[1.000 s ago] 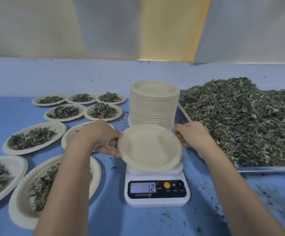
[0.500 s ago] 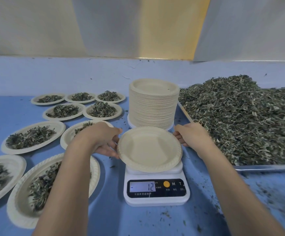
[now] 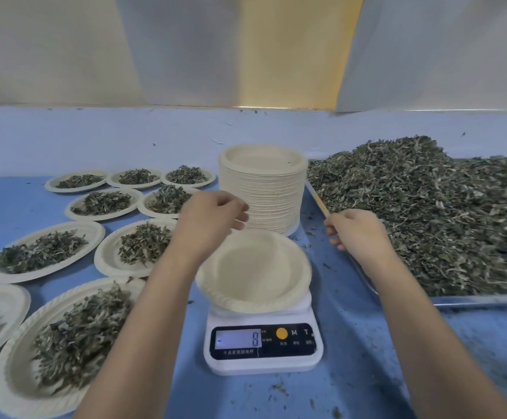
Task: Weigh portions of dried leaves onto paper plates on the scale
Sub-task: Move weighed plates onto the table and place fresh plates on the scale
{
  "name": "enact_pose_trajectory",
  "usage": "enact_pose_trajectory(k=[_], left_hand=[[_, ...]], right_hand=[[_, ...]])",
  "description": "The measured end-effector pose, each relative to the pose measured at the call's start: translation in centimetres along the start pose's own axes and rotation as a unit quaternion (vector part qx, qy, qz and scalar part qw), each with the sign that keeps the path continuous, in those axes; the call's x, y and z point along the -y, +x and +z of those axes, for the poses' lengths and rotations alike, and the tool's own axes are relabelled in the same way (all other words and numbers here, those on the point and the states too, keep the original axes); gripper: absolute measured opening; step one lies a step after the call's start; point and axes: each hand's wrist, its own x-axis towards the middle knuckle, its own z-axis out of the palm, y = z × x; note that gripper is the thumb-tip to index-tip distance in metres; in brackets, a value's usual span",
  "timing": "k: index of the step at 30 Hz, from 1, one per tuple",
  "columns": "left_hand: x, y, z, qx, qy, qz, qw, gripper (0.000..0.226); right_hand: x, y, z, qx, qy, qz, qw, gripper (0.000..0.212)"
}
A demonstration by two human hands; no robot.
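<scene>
We have released the plate on the scale, our left hand and right hand flanking it, loosely curled, empty.

9 plates w/ leaves, 1 empty plate, 1 stack, 1 scale, 1 tray

I've let go of the plate; it now lies on the scale with neither of my hands on it. My left hand has lifted off its rim and hangs beside the stack. My right hand has moved over to the tray's edge. The display has gone from 12 to 8.
</scene>
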Motion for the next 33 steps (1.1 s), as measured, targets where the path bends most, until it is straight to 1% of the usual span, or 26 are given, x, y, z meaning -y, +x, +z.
enact_pose_trajectory(k=[2, 3, 5, 6, 7, 9, 12, 14, 16, 18, 19, 20, 22, 23, 24, 26, 27, 29, 31, 33], left_hand=[[-1.1, -0.3, 2.1, 0.044, -0.035, 0.006, 0.998, 0.023], [-1.6, -0.4, 3.1, 0.058, -0.051, 0.011, 0.997, 0.024], [-2.6, -0.5, 5.2, 0.08, -0.082, 0.017, 0.993, 0.024], [-3.0, -0.6, 6.1, 0.09, -0.097, 0.016, 0.991, 0.024], [-3.5, -0.6, 7.0, 0.102, -0.111, 0.016, 0.988, 0.024], [-4.2, -0.6, 8.5, 0.12, -0.127, 0.017, 0.984, 0.025], [-4.8, -0.6, 9.9, 0.133, -0.13, 0.022, 0.982, 0.026], [-4.8, -0.5, 10.6, 0.138, -0.133, 0.021, 0.981, 0.026], [-4.7, -0.5, 10.9, 0.141, -0.129, 0.02, 0.981, 0.026], [-4.6, -0.6, 11.0, 0.144, -0.122, 0.019, 0.982, 0.026], [-4.6, -0.7, 11.1, 0.145, -0.12, 0.019, 0.982, 0.026], [-4.6, -0.7, 11.0, 0.146, -0.121, 0.017, 0.982, 0.026], [-4.6, -0.8, 10.9, 0.146, -0.127, 0.011, 0.981, 0.025], [-4.6, -0.8, 10.9, 0.146, -0.129, 0.011, 0.981, 0.025], [-4.7, -0.9, 10.8, 0.145, -0.132, 0.011, 0.98, 0.025], [-4.7, -0.9, 10.5, 0.142, -0.137, 0.014, 0.98, 0.025], [-4.7, -0.9, 10.4, 0.139, -0.138, 0.016, 0.981, 0.025], [-4.8, -0.8, 10.0, 0.129, -0.143, 0.016, 0.981, 0.024], [-4.7, -0.5, 9.6, 0.114, -0.149, 0.01, 0.982, 0.024], [-4.6, -0.2, 9.3, 0.1, -0.156, 0.004, 0.983, 0.023]], right_hand=[[-0.4, 0.4, -1.5, 0.01, -0.092, -0.01, 0.996, 0.03], [-0.5, 0.6, -2.3, 0.016, -0.136, -0.016, 0.99, 0.028], [-1.1, 0.8, -4.0, 0.031, -0.194, -0.012, 0.98, 0.021], [-1.4, 0.9, -4.8, 0.042, -0.213, -0.003, 0.976, 0.022], [-1.8, 1.0, -5.5, 0.055, -0.233, 0.009, 0.971, 0.027], [-2.6, 1.3, -6.6, 0.088, -0.272, 0.041, 0.957, 0.046], [-3.2, 1.2, -7.7, 0.134, -0.356, 0.103, 0.919, 0.07], [-3.5, 1.1, -8.0, 0.165, -0.401, 0.125, 0.892, 0.085], [-3.6, 1.0, -8.1, 0.206, -0.434, 0.124, 0.868, 0.094], [-3.7, 0.9, -8.0, 0.258, -0.447, 0.116, 0.849, 0.094], [-3.8, 0.9, -7.7, 0.276, -0.43, 0.12, 0.851, 0.091], [-4.1, 1.0, -7.4, 0.282, -0.395, 0.129, 0.865, 0.084], [-4.3, 1.4, -6.4, 0.266, -0.285, 0.155, 0.908, 0.064], [-4.4, 1.8, -5.8, 0.246, -0.232, 0.165, 0.926, 0.056], [-4.5, 2.2, -5.1, 0.22, -0.203, 0.162, 0.94, 0.051], [-4.6, 3.2, -3.8, 0.162, -0.197, 0.129, 0.958, 0.045], [-4.5, 3.7, -3.2, 0.129, -0.207, 0.11, 0.964, 0.044], [-4.5, 4.6, -2.6, 0.07, -0.206, 0.089, 0.972, 0.048], [-4.7, 5.5, -2.2, 0.036, -0.167, 0.074, 0.982, 0.057], [-5.0, 6.0, -2.0, -0.005, -0.181, 0.029, 0.983, 0.061]])
